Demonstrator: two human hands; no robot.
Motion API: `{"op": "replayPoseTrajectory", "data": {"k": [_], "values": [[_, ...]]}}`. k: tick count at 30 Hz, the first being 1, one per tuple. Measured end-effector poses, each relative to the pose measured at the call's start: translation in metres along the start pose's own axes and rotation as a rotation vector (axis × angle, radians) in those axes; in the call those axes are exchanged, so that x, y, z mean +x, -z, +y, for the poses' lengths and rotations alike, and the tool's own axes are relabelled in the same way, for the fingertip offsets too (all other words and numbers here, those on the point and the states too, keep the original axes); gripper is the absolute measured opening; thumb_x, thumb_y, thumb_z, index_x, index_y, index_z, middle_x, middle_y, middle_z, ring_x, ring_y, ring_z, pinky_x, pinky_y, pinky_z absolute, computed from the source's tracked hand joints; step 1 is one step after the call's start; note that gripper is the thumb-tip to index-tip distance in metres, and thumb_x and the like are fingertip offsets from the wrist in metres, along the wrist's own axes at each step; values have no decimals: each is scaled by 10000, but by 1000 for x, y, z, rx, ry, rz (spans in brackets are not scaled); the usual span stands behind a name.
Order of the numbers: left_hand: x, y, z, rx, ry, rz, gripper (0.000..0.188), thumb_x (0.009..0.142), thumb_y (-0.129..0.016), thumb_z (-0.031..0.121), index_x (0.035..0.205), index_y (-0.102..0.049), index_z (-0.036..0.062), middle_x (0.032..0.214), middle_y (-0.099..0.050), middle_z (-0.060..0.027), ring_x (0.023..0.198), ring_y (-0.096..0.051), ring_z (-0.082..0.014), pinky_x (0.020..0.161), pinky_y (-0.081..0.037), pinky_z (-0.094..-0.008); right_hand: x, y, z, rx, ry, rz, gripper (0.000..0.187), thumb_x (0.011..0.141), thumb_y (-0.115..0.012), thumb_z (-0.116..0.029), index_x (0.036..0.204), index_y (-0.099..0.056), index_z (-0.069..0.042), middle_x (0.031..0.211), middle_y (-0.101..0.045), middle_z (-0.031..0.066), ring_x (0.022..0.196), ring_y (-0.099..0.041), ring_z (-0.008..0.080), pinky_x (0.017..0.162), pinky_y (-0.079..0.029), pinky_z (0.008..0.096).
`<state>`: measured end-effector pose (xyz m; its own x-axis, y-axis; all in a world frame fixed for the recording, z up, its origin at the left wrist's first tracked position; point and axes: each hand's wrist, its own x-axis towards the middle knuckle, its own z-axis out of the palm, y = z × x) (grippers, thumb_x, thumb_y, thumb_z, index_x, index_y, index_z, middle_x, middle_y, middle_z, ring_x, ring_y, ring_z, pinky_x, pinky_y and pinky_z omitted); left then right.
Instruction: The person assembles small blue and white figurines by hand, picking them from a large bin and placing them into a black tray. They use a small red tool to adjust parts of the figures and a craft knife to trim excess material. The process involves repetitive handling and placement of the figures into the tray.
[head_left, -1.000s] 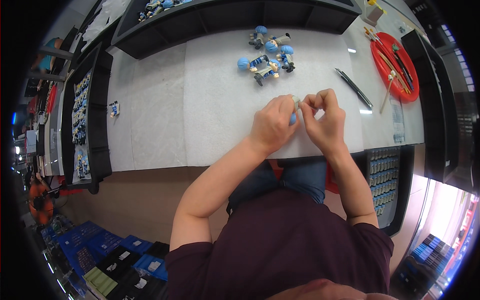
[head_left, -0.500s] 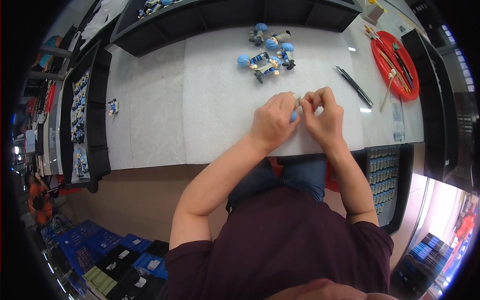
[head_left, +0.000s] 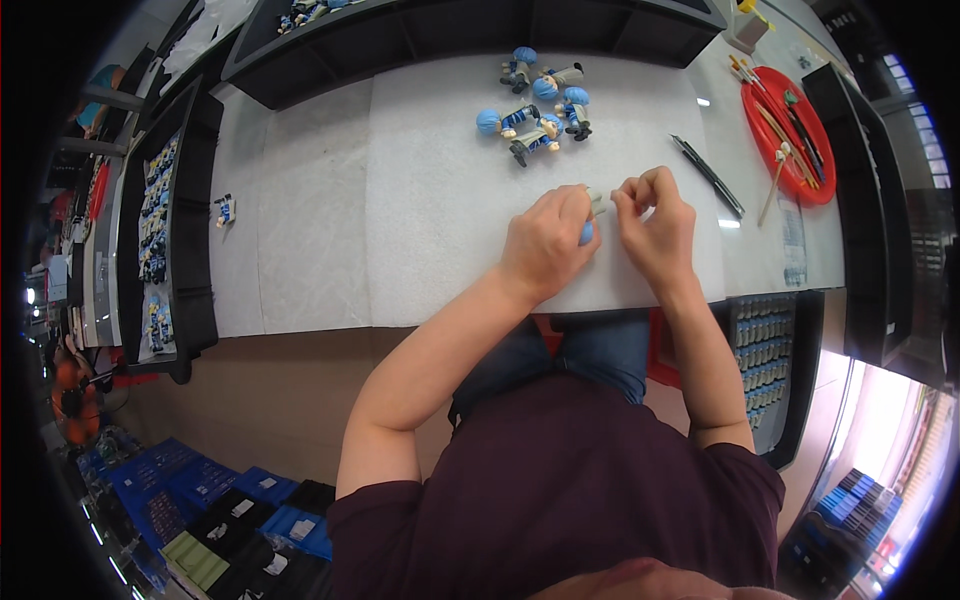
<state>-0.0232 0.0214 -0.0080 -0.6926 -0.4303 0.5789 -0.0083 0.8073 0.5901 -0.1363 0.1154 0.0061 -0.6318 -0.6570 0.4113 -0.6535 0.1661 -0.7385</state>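
A small toy figure (head_left: 586, 234) is wrapped in my left hand (head_left: 543, 242). Its blue head peeks out near the thumb and its pale legs stick out past the fingertips; the rest is hidden. Just to the right, a short gap from the legs, my right hand (head_left: 660, 230) is closed in a thumb-and-finger pinch; whatever it holds, if anything, is too small to make out. Beyond both hands, several blue-haired figures (head_left: 520, 122) lie in a loose group on the white foam sheet (head_left: 430, 220).
A black pen (head_left: 708, 176) lies right of the foam. Farther right is a red tray (head_left: 829, 150) with brushes and sticks. Black trays (head_left: 195, 240) of figures stand at left, and a long black bin (head_left: 480, 38) at the back. A lone figure (head_left: 225, 211) lies at left.
My right hand has drawn slightly right, away from the figure's legs, still pinched. My left hand stays in place around the figure.
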Motion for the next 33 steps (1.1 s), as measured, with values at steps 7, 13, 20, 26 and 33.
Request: {"op": "replayPoseTrajectory", "data": {"k": [7, 13, 20, 26, 33], "values": [[0, -3, -3, -36, -84, 58, 241, 634, -693, 9, 766, -493, 31, 875, -637, -151, 741, -637, -285, 633, -527, -350, 4, 7, 12, 84, -138, -53, 214, 751, -643, 40, 790, -439, -10, 695, -612, 88, 626, -590, 124, 592, -471, 257], [-1, -5, -4, -6, -102, 56, 244, 628, -699, 13, 770, -501, 25, 883, -630, -134, 727, -634, -277, 621, -524, -340, 1, 10, 5, 293, -199, 12, 250, 744, -651, 40, 766, -412, -28, 691, -613, 80, 642, -565, 96, 604, -464, 239], [-2, -8, -4, 17, -105, 51, 253, 622, -701, 21, 801, -523, 18, 852, -622, -115, 683, -624, -266, 577, -510, -335, -13, -3, -10, 224, -64, 45, 255, 744, -631, 59, 762, -393, -32, 664, -585, 87, 612, -554, 108, 572, -453, 243], [0, -6, -1, 23, -79, 36, 239, 627, -693, 22, 795, -523, 24, 841, -620, -115, 671, -619, -266, 573, -511, -331, -8, 3, -16, 192, 11, 88, 229, 746, -613, 65, 763, -404, -27, 649, -561, 99, 570, -554, 167, 548, -453, 255], [-1, -8, -3, 35, -97, 59, 228, 629, -691, 24, 766, -509, 37, 833, -627, -121, 693, -628, -269, 584, -516, -333, -12, 4, -15, 143, -26, 53, 235, 741, -615, 64, 751, -399, -27, 643, -545, 87, 573, -548, 143, 541, -452, 258]]}}
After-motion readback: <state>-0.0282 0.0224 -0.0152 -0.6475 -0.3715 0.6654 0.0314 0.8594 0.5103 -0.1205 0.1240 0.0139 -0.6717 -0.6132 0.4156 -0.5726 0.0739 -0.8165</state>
